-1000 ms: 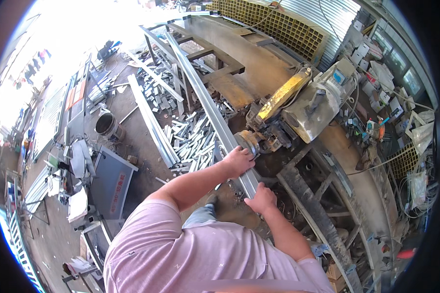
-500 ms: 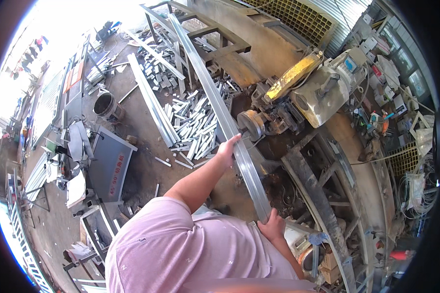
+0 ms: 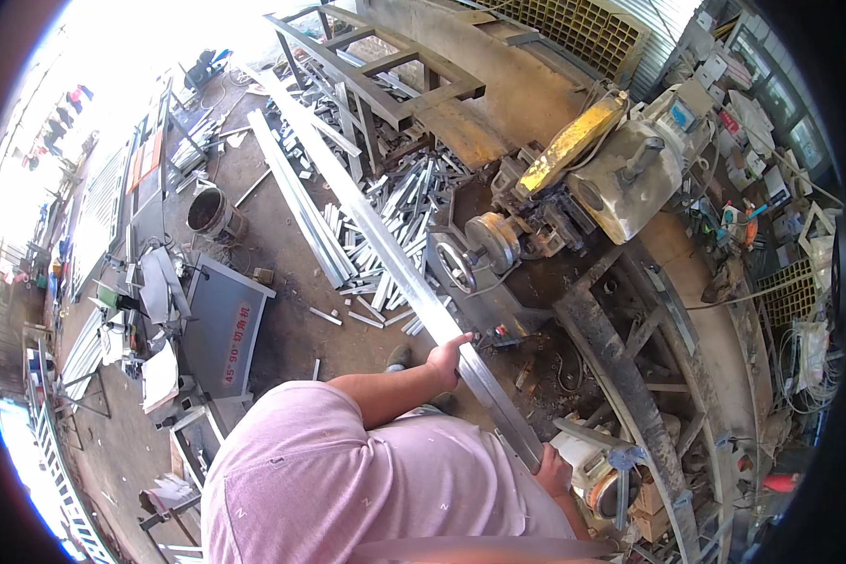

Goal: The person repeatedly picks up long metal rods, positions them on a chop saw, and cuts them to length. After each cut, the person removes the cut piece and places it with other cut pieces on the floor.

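Observation:
A long, silvery metal profile [image 3: 385, 242] runs slantwise from the far left down toward my body. My left hand [image 3: 449, 362] is closed round it partway along, thumb lying across the top. Close to my right side, my right hand [image 3: 554, 470] grips the profile's near end. Just right of the profile stands a cutting machine with a yellow guard [image 3: 573, 141]. Its handwheel [image 3: 473, 256] shows beside the profile, apart from it.
A heap of short metal offcuts [image 3: 352, 254] and several long profiles [image 3: 296, 197] lie on the floor. A steel frame stand [image 3: 432, 97] rises beyond. Further left are a bucket [image 3: 209, 214] and a grey cabinet panel [image 3: 218, 329]. A dark steel frame [image 3: 620, 376] stands to my right.
Both hands and the profile have come nearer to my body. The profile has shifted away from the machine and its far end off the steel stand, leaving the handwheel uncovered.

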Available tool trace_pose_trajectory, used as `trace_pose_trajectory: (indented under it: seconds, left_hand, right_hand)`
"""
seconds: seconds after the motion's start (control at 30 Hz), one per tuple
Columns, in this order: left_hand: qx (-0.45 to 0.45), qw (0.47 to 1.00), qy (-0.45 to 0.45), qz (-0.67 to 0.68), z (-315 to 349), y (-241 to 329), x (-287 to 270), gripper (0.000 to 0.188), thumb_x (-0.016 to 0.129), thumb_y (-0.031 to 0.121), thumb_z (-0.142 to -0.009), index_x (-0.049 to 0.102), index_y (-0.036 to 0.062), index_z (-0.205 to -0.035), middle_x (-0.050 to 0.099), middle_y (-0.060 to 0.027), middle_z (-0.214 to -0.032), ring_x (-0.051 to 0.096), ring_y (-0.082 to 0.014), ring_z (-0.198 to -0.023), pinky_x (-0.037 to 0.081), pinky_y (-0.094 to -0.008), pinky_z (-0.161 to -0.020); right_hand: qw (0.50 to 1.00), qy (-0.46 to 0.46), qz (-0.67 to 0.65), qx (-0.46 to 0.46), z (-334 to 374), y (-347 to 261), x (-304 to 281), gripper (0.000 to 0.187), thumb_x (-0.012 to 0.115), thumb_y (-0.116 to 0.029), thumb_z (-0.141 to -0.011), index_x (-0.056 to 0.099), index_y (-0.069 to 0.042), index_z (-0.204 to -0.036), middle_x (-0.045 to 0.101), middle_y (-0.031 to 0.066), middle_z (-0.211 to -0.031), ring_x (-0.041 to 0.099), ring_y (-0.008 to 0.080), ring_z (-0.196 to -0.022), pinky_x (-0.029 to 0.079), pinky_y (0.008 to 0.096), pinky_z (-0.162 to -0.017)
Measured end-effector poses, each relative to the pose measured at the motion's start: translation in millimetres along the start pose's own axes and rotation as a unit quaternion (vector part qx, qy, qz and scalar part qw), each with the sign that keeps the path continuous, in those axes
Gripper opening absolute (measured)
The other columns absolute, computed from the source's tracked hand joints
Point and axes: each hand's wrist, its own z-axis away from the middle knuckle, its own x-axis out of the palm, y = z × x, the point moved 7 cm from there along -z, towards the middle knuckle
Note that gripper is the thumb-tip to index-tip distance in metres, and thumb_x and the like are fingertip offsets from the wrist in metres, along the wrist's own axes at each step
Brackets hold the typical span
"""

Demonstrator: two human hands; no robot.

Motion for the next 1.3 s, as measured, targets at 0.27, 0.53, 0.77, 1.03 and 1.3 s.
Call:
trace_pose_trajectory:
  seconds: [0.27,0.53,0.77,1.03,1.3]
  left_hand:
    - [-0.022,0.996,0.076,0.033,-54,52,-75,0.078,0.091,0.034,-0.084,0.056,0.0026,-0.146,0.065,-0.0185,-0.143,0.064,-0.0382,-0.127,0.05,-0.0569,-0.11]
    - [-0.037,0.987,0.148,0.044,-86,179,-129,0.077,0.092,0.029,-0.081,0.058,-0.001,-0.144,0.068,-0.0186,-0.137,0.066,-0.038,-0.12,0.053,-0.0564,-0.104]
    - [0.019,0.988,0.094,0.117,-194,285,-192,0.063,0.092,0.026,-0.079,0.065,0.0011,-0.13,0.072,-0.0163,-0.116,0.07,-0.0349,-0.103,0.057,-0.0577,-0.091]
    - [0.073,0.997,0.028,0.012,-233,449,-234,0.1,0.085,0.055,-0.085,0.046,-0.0042,-0.156,0.056,-0.025,-0.154,0.055,-0.036,-0.139,0.044,-0.0523,-0.114]
    - [0.126,0.943,0.106,-0.29,-180,395,-394,0.067,0.08,0.058,-0.091,0.078,-0.0057,-0.114,0.076,-0.0107,-0.089,0.069,-0.0187,-0.081,0.056,-0.0375,-0.075]
  right_hand:
    - [0.993,-0.111,0.037,-0.018,-66,-56,50,0.047,0.07,-0.032,-0.088,0.056,-0.007,-0.126,0.075,0.0216,-0.101,0.076,0.0429,-0.085,0.06,0.057,-0.074]
    - [0.981,-0.185,0.061,-0.001,-161,-190,78,0.053,0.074,-0.043,-0.089,0.055,-0.008,-0.123,0.076,0.0218,-0.104,0.077,0.0431,-0.086,0.061,0.0571,-0.074]
    - [0.976,-0.207,0.062,-0.001,-267,-320,71,0.074,0.086,-0.048,-0.08,0.052,-0.004,-0.129,0.074,0.0231,-0.11,0.075,0.0445,-0.096,0.06,0.0556,-0.083]
    - [0.975,-0.209,0.076,-0.014,-409,-458,88,0.069,0.086,-0.04,-0.082,0.049,-0.004,-0.128,0.072,0.0248,-0.115,0.074,0.0454,-0.103,0.059,0.0559,-0.091]
    - [0.973,-0.208,0.084,-0.043,-552,-602,165,0.07,0.086,-0.042,-0.084,0.05,-0.001,-0.127,0.075,0.0244,-0.112,0.076,0.0432,-0.104,0.061,0.054,-0.092]
